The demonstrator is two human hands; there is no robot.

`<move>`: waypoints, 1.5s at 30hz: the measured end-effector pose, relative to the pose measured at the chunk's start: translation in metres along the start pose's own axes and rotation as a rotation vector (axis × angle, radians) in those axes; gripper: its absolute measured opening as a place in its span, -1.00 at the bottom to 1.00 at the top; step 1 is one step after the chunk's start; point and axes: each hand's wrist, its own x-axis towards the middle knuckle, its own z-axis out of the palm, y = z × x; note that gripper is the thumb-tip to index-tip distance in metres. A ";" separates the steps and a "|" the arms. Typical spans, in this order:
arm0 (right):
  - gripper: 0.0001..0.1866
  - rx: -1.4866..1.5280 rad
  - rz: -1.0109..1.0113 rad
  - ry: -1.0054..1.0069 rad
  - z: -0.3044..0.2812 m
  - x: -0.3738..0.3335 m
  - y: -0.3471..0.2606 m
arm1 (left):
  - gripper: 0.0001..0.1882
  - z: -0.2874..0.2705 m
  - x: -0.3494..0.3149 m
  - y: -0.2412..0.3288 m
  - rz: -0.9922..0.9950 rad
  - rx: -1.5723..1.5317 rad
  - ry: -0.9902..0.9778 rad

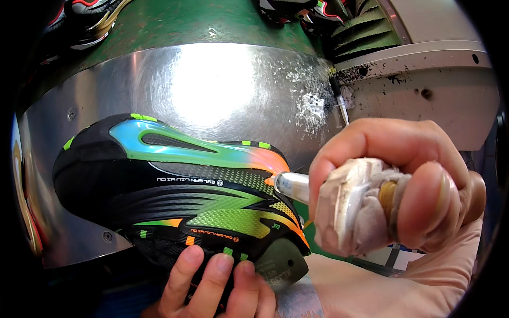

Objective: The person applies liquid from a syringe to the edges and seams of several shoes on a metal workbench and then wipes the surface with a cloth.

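Observation:
A black sneaker (pixel 175 191) lies on its side with its sole edge upward, coloured blue, green and orange. My left hand (pixel 212 281) grips it at the laced upper near the bottom of the view, fingertips on the upper. A dark green shoe last (pixel 283 265) shows at the shoe's opening. In my closed right hand (pixel 403 143) is a tool (pixel 344 212) with a thick handle wrapped in pale cloth and tape. Its shiny shaft reaches the sneaker's heel, at the line between sole and upper. I cannot make out the tool's exact kind.
Under the sneaker is a shiny metal plate (pixel 90 132), and behind it a green surface (pixel 175 21). Other sneakers (pixel 87 24) stand at the far left, with more shoes (pixel 302 13) at the far middle. A dark and silver pen-like tool (pixel 339 100) lies at the plate's right edge.

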 end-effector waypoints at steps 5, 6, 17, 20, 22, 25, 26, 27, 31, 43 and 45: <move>-0.11 -0.027 -0.008 0.004 0.000 0.001 -0.002 | -0.92 -0.002 0.004 0.006 -0.107 -0.090 0.012; -0.11 -0.043 -0.005 0.019 0.003 0.001 -0.004 | -0.91 -0.002 0.005 0.006 -0.107 -0.102 0.014; -0.11 -0.201 -0.065 0.210 0.021 -0.010 -0.004 | -0.89 -0.007 0.012 0.004 -0.095 -0.081 -0.061; -0.11 -0.213 -0.065 0.246 0.022 -0.013 -0.002 | -0.91 -0.004 0.014 0.008 -0.141 -0.076 -0.026; -0.11 -0.201 -0.026 0.211 0.014 -0.015 -0.002 | -0.91 -0.002 0.017 0.009 -0.156 -0.087 -0.009; -0.10 -0.082 0.030 0.100 -0.001 -0.014 -0.001 | -0.90 -0.004 0.018 0.004 -0.117 -0.085 -0.048; -0.09 0.024 0.031 0.050 -0.006 -0.011 0.000 | -0.90 -0.006 0.017 0.003 -0.107 -0.078 -0.063; -0.07 0.126 0.039 0.000 -0.010 -0.008 0.002 | -0.89 -0.007 0.017 0.002 -0.099 -0.072 -0.079; -0.15 0.494 -0.179 -0.333 -0.043 0.002 0.088 | -0.88 -0.011 0.026 0.008 -0.168 -0.109 -0.114; -0.09 1.124 -0.348 -0.426 -0.019 0.026 0.189 | -0.72 -0.005 0.070 -0.014 -0.303 0.030 -0.243; -0.08 1.244 -0.279 -0.431 -0.018 0.026 0.201 | -0.56 0.000 0.091 -0.035 -0.230 0.014 -0.376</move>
